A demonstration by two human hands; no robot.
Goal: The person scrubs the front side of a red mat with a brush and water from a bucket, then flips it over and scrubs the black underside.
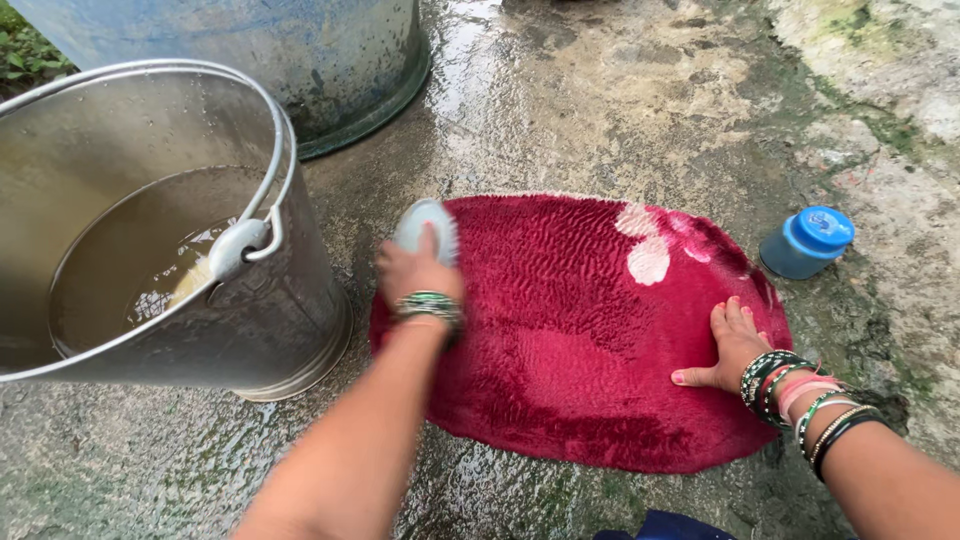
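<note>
The left hand [418, 268] is closed around a pale scrub brush [428, 226], pressing it onto the upper left edge of a red oval mat [570, 340]. Almost the whole mat lies to the right of the brush, its long axis running left to right between the 2 hands. The right hand [733, 345] is open, fingers [728, 318] spread flat on the mat's right end, gripping nothing. The mat lies on a wet concrete floor [600, 110]. A steel bucket [290, 320] of murky water stands just beside the left hand, a large drum [330, 60] behind it. A blue-lidded jar [808, 242] lies near the mat's far right corner.
</note>
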